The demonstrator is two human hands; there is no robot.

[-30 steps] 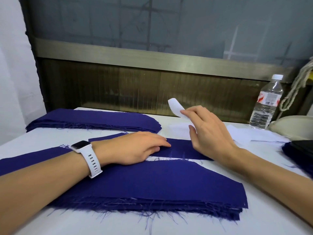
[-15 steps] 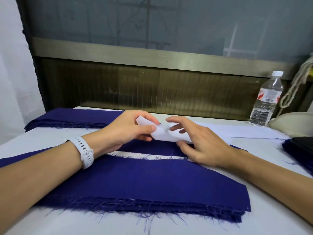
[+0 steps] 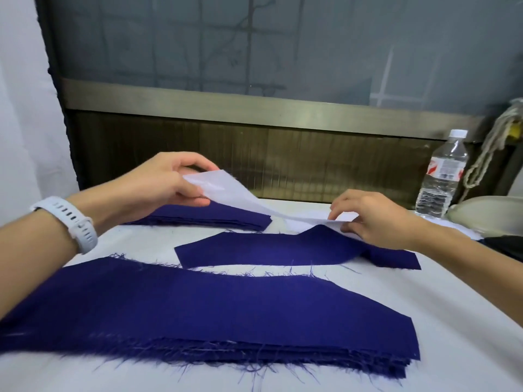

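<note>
Change: one second back the left hand was lying flat on the piece and the right alone was holding the strip curled up. Half a second back both hands were meeting at the strip mid-table. Now the hands are pulling apart and the strip (image 3: 235,193) is stretching out between them.

Left hand (image 3: 164,185): thumb and fingers are pinching the strip's left end, holding it up off the table (image 3: 452,306). Right hand (image 3: 376,219): thumb and fingertips are pinching the right end low, just at the peak on the far edge of the piece (image 3: 283,247). The strip is slanting down from left to right and hanging above the piece's far side, not yet lying on it.

Reading: the strip is being opened to full length so it can be laid onto the piece. The right end looks like it is getting matched first, and the left end is likely waiting to come down.

Edges and room: the piece is lying flat and alone, with a narrow band of bare table and loose threads between it and the front stack (image 3: 212,315). The rear stack (image 3: 215,215) is sitting just under and behind the left hand, so that end is having little room to drop straight down. More white sheets are lying behind the right hand. The bottle (image 3: 441,176) is standing well apart at the right.
</note>
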